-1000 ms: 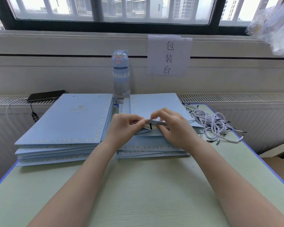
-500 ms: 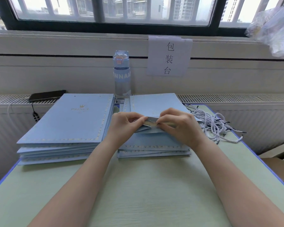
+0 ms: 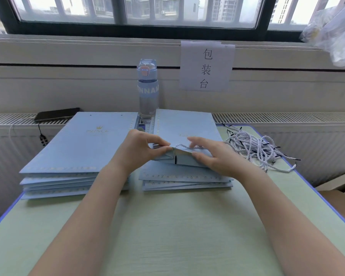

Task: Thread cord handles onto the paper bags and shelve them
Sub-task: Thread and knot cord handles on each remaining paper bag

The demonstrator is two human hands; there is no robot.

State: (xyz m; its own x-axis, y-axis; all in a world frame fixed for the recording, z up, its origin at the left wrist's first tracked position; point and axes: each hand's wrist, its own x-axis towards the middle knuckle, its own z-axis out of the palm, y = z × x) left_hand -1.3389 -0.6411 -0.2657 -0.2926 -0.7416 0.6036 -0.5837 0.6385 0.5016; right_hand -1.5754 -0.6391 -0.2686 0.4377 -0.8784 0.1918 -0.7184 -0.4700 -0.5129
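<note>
Two stacks of flat light-blue paper bags lie on the table: a left stack (image 3: 82,144) and a right stack (image 3: 184,124). On the right stack, my left hand (image 3: 139,150) pinches the raised top edge of the uppermost bag (image 3: 184,160). My right hand (image 3: 213,156) holds the same edge from the right, with a white-and-blue twisted cord (image 3: 182,146) arching between the two hands. A black cord tip (image 3: 175,159) hangs down the bag's folded edge. A loose pile of cords (image 3: 257,148) lies to the right of the stack.
A clear water bottle (image 3: 147,90) stands behind, between the stacks. A dark phone (image 3: 56,114) rests on the radiator top at back left. A paper sign (image 3: 206,66) hangs on the wall. The pale green table (image 3: 167,226) has blue edges; cardboard boxes (image 3: 339,194) sit at right.
The hands have spread slightly apart on the bag's edge, and a loop of cord now shows between them; the black tip hangs lower on the fold.
</note>
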